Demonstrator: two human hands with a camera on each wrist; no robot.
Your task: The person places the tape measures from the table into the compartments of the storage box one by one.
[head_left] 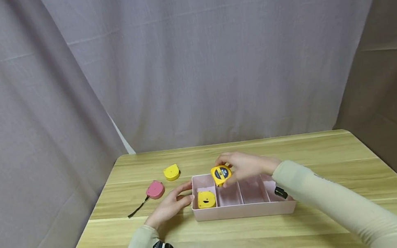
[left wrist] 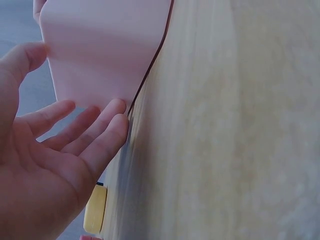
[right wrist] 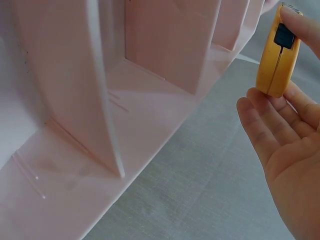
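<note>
Round yellow tape measure with blue label point(head_left: 221, 174): pinched in right hand point(head_left: 244, 166) above pink divided plastic tray point(head_left: 244, 210), second compartment. Placing step, judged; lowering needed. Left hand point(head_left: 169, 206), fingers relaxed, steadies tray at 9 o'clock on wooden desk point(head_left: 320, 150).

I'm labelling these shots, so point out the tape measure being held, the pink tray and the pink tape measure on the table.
held tape measure point(head_left: 221, 174), head view, its round blue label
pink tray point(head_left: 244, 210), head view, near outer wall
pink tape measure point(head_left: 155, 189), head view, top face

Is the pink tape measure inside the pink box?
No, the pink tape measure lies on the table, left of the pink box.
</note>
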